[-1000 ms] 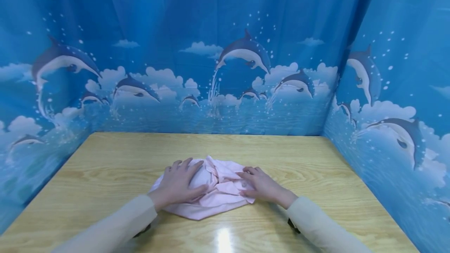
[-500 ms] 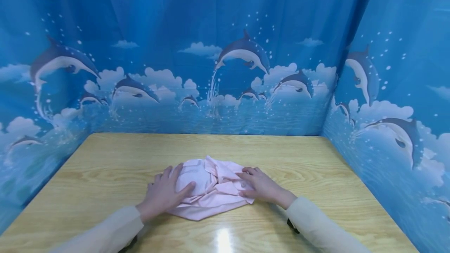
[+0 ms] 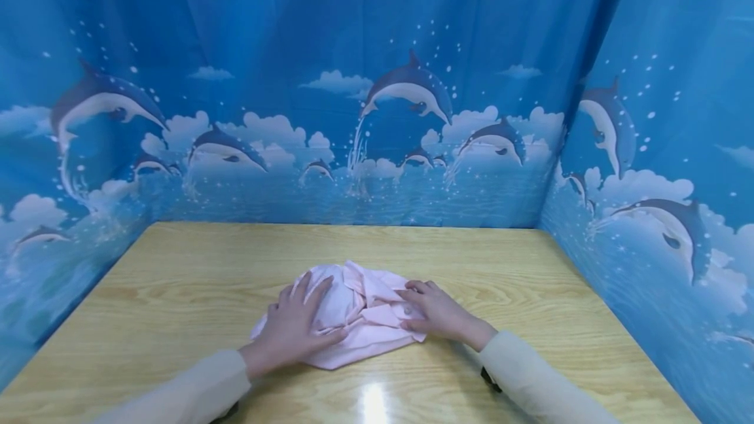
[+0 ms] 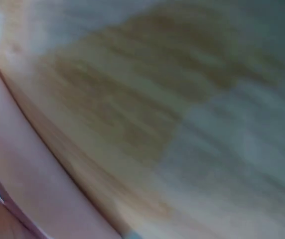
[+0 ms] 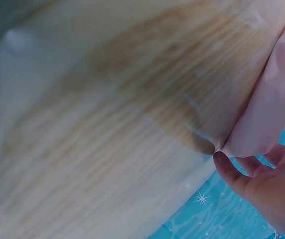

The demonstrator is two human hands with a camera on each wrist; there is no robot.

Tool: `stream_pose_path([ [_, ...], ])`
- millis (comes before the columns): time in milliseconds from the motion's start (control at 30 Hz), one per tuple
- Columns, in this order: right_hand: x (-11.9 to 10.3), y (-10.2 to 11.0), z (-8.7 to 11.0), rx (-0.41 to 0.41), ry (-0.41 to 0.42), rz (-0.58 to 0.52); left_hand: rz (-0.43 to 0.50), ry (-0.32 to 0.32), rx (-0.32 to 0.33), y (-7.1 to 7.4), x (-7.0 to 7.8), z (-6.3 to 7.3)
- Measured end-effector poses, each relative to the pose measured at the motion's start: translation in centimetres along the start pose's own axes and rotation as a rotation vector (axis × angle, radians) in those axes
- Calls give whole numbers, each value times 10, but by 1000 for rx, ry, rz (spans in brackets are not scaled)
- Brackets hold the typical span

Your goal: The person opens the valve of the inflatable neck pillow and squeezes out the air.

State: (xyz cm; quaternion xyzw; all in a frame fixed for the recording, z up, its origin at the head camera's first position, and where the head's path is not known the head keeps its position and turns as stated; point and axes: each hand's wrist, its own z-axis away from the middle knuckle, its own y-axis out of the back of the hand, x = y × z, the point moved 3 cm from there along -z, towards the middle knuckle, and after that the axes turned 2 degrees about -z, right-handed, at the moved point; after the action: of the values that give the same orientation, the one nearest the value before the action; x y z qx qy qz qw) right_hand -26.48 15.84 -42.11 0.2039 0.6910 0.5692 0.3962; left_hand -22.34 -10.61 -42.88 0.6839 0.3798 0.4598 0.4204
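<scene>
Beige sleeves (image 3: 542,375) reach in from both near corners, a small dark object (image 3: 490,379) peeking from beneath the right cuff; between the forearms, a white glare (image 3: 374,404) shines off the wood-grain table (image 3: 501,254); just beyond it, a person's two bare hands meet a pale pink cloth (image 3: 379,339). At left, the left hand (image 3: 288,332) rests over the cloth's left portion, fingers spread and slightly bent, thumb angled toward the middle, nothing clutched; a sliver of pink shows past its outer side. Opposite, the right hand (image 3: 442,313) touches the right end, its fingers bent; whether they pinch the fabric or simply lie on it, I cannot tell. Close to those fingers sits a button (image 3: 408,310); the cloth lies rumpled on the tabletop, near the middle from side to side, its layers overlapping; a smoother, rounded part bulges beside the left hand's fingers, twisted folds run through the centre, and a small peak stands at the far edge. Behind, bare wood stretches to the table's straight far edge; past that hangs a blue curtain (image 3: 283,31), printed with leaping dolphins (image 3: 406,87), white clouds and rippling water; more of the same print covers the sides.
</scene>
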Motion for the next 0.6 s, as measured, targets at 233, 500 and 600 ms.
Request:
stream_pose_path([
  [233,-1,0,0,4,4,-7,4,-54,-77,-4,8,-1],
  [500,0,0,1,11,6,-13,-41,-72,-137,-10,13,-4],
  [600,0,0,1,12,6,-15,-52,-75,-124,-11,14,-5],
])
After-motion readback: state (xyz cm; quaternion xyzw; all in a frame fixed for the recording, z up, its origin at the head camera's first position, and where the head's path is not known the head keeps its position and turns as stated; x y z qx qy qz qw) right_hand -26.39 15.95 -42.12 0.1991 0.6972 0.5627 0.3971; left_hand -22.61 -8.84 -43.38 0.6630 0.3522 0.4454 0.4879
